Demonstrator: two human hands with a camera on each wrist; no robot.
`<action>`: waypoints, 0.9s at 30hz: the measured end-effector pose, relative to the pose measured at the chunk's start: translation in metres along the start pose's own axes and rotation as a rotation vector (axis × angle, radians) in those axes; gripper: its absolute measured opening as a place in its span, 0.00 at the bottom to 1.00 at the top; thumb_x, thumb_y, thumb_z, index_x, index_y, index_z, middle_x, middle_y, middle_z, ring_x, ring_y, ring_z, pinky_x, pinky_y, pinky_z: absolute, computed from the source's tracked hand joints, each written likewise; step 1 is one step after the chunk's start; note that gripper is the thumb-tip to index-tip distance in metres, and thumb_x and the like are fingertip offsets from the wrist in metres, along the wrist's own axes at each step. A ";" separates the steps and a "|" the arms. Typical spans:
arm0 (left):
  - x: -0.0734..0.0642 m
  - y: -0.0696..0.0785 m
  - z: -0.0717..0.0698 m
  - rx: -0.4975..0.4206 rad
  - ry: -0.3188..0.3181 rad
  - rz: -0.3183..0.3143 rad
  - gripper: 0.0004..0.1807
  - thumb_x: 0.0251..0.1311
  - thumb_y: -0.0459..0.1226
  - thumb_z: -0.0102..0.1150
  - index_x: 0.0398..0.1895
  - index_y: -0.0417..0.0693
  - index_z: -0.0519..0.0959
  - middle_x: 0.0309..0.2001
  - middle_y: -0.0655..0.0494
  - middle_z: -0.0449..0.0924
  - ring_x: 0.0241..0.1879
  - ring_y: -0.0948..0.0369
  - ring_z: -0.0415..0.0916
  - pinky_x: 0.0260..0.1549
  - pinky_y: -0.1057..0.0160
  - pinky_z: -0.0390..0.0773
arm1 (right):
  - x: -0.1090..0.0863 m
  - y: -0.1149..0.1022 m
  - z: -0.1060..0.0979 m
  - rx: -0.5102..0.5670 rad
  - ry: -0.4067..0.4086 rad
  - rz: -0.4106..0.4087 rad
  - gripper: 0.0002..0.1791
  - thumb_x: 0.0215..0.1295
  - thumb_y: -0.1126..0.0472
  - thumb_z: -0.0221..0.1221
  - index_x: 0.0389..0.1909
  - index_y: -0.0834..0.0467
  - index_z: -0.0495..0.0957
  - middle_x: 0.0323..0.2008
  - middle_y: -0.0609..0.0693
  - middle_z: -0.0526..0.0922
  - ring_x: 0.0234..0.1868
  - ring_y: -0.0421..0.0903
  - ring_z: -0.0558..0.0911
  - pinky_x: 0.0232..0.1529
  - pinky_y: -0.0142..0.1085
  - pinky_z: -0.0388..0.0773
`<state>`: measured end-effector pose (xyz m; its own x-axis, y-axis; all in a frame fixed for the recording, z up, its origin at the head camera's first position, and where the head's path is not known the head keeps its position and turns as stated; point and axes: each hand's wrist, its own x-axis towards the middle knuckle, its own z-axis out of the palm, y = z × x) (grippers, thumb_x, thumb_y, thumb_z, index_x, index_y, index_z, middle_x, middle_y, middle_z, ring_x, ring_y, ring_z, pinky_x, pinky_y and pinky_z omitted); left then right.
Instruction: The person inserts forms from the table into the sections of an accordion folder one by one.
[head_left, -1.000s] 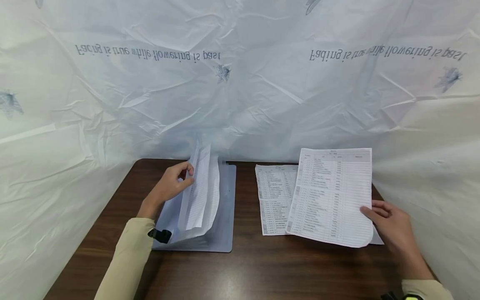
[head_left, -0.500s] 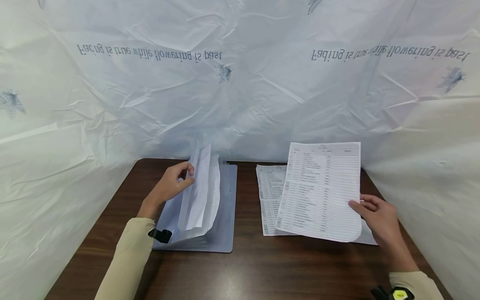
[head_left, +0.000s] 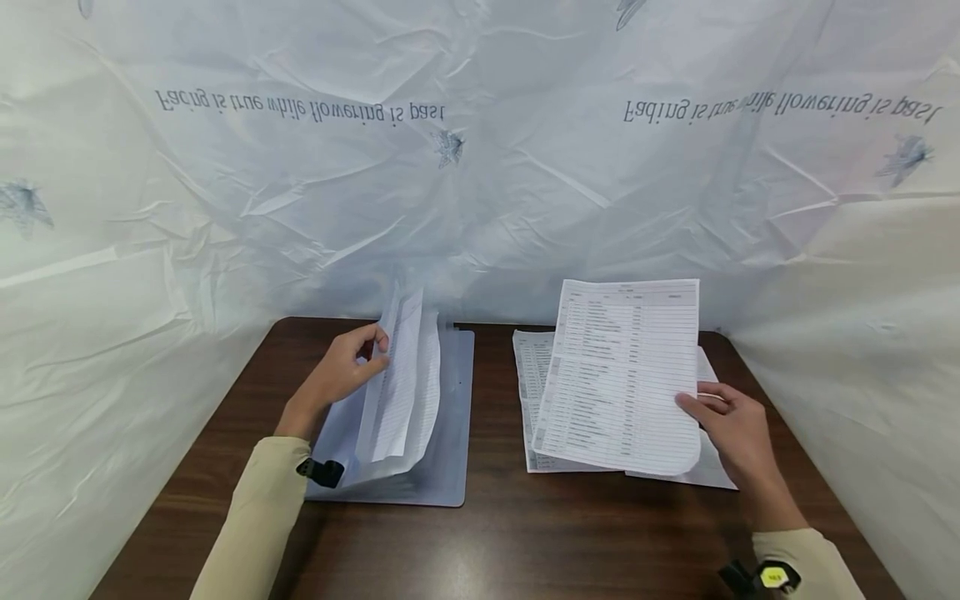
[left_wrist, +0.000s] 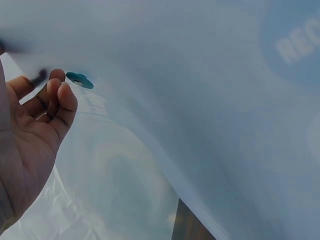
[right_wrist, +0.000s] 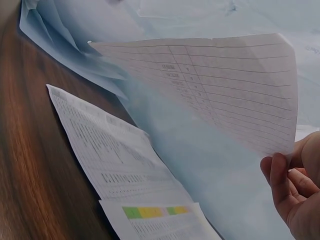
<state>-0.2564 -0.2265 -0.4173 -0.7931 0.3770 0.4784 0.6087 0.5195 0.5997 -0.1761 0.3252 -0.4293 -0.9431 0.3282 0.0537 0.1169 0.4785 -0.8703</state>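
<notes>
My left hand [head_left: 341, 371] pinches the raised flap edge of a bluish plastic document folder [head_left: 447, 417] on the table's left side. Printed sheets [head_left: 397, 392] stand within the half-open folder. In the left wrist view, a teal snap button [left_wrist: 79, 80] sits beside the fingertips. On the right, my right hand [head_left: 738, 429] pinches the right edge of a printed paper sheet [head_left: 618, 375], thumb on its front. That sheet is raised and tilted over a second printed sheet [head_left: 529, 383] and another paper [head_left: 712, 465] lying on the table.
The dark wooden table [head_left: 495, 533] has a bare strip between folder and papers. A white plastic sheet [head_left: 480, 225] with printed writing hangs behind it and along both sides. The right wrist view shows a lower paper with a coloured band [right_wrist: 150, 212].
My right hand has moved left with the held sheet, which covers more of the left paper and uncovers more of the right one. The left hand and folder stay put.
</notes>
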 end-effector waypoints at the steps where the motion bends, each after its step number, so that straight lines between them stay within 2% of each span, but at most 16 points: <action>1: 0.000 0.000 0.000 0.000 0.000 0.001 0.07 0.64 0.29 0.61 0.37 0.47 0.72 0.32 0.56 0.70 0.29 0.60 0.66 0.30 0.63 0.68 | 0.000 -0.001 0.002 0.007 0.000 0.001 0.32 0.67 0.52 0.67 0.63 0.68 0.73 0.44 0.52 0.85 0.32 0.32 0.83 0.34 0.24 0.78; 8: 0.000 -0.001 0.001 -0.011 -0.004 0.010 0.06 0.65 0.29 0.60 0.38 0.46 0.73 0.32 0.56 0.70 0.30 0.60 0.66 0.30 0.63 0.68 | 0.002 -0.007 0.013 0.049 -0.014 -0.010 0.30 0.66 0.53 0.68 0.61 0.68 0.74 0.40 0.47 0.86 0.32 0.33 0.83 0.34 0.26 0.79; 17: 0.000 -0.001 0.001 -0.009 0.003 0.018 0.06 0.65 0.30 0.60 0.38 0.46 0.73 0.32 0.56 0.70 0.30 0.61 0.66 0.31 0.64 0.68 | 0.005 -0.012 0.035 0.086 -0.034 -0.033 0.28 0.66 0.56 0.68 0.60 0.69 0.75 0.40 0.50 0.88 0.33 0.32 0.84 0.36 0.26 0.79; 21: 0.000 -0.001 0.001 -0.010 0.003 0.022 0.07 0.64 0.28 0.60 0.37 0.46 0.73 0.32 0.56 0.70 0.30 0.60 0.66 0.31 0.64 0.68 | 0.006 -0.015 0.045 0.089 -0.044 -0.029 0.28 0.66 0.56 0.68 0.60 0.70 0.75 0.43 0.56 0.88 0.33 0.32 0.84 0.36 0.26 0.79; 27: 0.000 -0.001 0.000 -0.008 0.009 0.028 0.06 0.64 0.29 0.61 0.37 0.45 0.73 0.33 0.55 0.71 0.30 0.60 0.67 0.31 0.64 0.69 | 0.006 -0.019 0.058 0.091 -0.060 -0.023 0.28 0.66 0.56 0.68 0.60 0.68 0.75 0.45 0.59 0.88 0.34 0.33 0.83 0.36 0.27 0.79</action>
<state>-0.2567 -0.2271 -0.4178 -0.7758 0.3845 0.5003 0.6305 0.5031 0.5910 -0.2022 0.2714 -0.4410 -0.9624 0.2676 0.0473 0.0689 0.4088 -0.9100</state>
